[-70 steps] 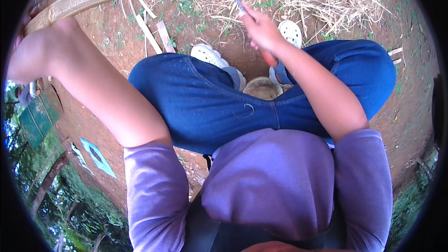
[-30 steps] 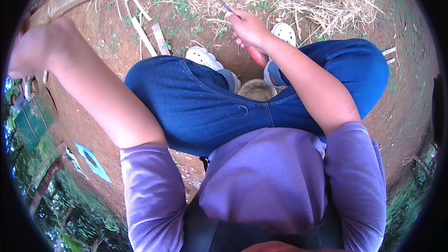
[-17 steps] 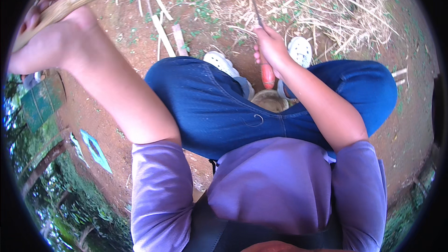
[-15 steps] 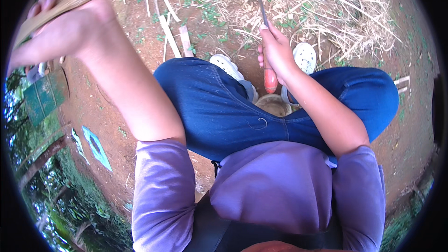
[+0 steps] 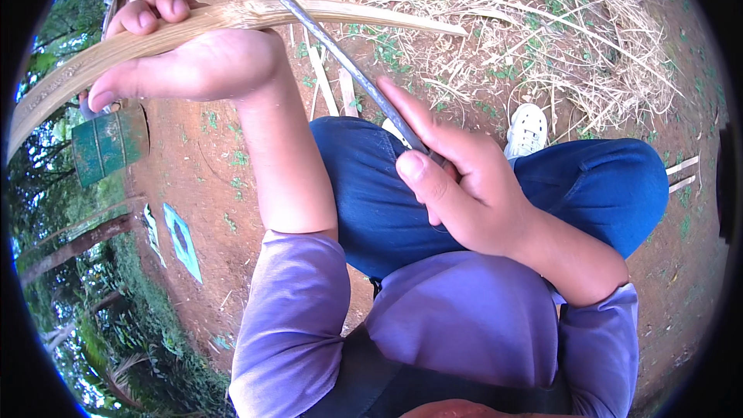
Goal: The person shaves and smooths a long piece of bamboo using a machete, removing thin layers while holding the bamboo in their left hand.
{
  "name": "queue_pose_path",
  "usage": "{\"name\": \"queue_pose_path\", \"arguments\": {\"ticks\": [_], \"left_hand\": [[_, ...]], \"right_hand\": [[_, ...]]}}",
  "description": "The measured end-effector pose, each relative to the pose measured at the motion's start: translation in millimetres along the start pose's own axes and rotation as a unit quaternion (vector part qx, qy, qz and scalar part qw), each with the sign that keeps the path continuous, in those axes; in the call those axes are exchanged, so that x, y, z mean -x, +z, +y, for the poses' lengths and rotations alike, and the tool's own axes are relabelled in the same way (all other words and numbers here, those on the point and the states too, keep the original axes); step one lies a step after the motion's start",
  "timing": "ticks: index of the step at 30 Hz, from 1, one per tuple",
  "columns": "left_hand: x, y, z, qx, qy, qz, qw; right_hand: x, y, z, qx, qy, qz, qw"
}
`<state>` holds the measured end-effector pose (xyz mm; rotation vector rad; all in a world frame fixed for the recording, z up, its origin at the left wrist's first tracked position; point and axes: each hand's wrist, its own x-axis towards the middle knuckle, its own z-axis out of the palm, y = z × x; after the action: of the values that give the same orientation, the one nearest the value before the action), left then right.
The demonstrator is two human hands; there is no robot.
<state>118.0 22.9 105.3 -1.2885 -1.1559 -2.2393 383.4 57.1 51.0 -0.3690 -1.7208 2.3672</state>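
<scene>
A long pale split-bamboo strip (image 5: 340, 11) runs from the far left edge of the head view towards the upper middle, with a node partway along and a narrowing right end. My left hand (image 5: 193, 54) is closed around it, fingers curled over the far side and thumb along the near side. My right hand (image 5: 472, 186) grips a knife (image 5: 333, 46) whose long, thin dark blade points up and to the left. In the picture the blade crosses the strip just right of my left hand; whether they touch I cannot tell. The knife's handle is mostly hidden in my fist.
Shavings and thin strips (image 5: 557, 39) lie heaped on the reddish dirt ahead. Two flat slats (image 5: 325, 81) rest beyond my left knee, and more slats (image 5: 683, 173) lie at the right. A green panel (image 5: 111, 143) and a blue sheet (image 5: 182, 240) are off to the left.
My right hand has come up and nearer, and the knife has swung from beside the strip's tip to slant across the strip. The strip and my left hand have shifted right.
</scene>
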Motion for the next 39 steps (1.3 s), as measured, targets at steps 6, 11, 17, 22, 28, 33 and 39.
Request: {"name": "queue_pose_path", "arguments": {"ticks": [6, 11, 17, 22, 28, 33, 39], "left_hand": [[7.2, 23.7, 8.6, 0.070, 0.031, 0.060, 0.995], [10.1, 27.7, 7.3, -0.094, 0.087, 0.078, 0.989], [12.0, 28.3, 10.1, -0.166, 0.084, 0.066, 0.980], [14.4, 22.9, 13.7, -0.235, 0.086, 0.057, 0.966], [13.2, 20.6, 7.4, -0.274, 0.095, 0.076, 0.954], [8.2, 13.5, 14.3, -0.279, 0.099, 0.062, 0.953], [4.1, 3.8, 4.2, -0.273, 0.118, 0.044, 0.954]], "right_hand": [[6.5, -3.3, -5.8, 0.077, -0.094, -0.050, 0.991], [-5.3, -15.3, 9.7, 0.052, 0.026, 0.006, 0.998], [-2.6, -17.1, 5.6, 0.098, -0.039, -0.024, 0.994], [-2.3, -17.4, -0.2, 0.045, 0.022, -0.014, 0.999], [-19.9, -24.3, 23.9, 0.058, 0.031, 0.008, 0.998], [-4.7, -17.4, 1.6, 0.139, -0.084, -0.029, 0.986], [-2.4, -17.6, 2.2, 0.095, -0.008, -0.003, 0.995]]}}
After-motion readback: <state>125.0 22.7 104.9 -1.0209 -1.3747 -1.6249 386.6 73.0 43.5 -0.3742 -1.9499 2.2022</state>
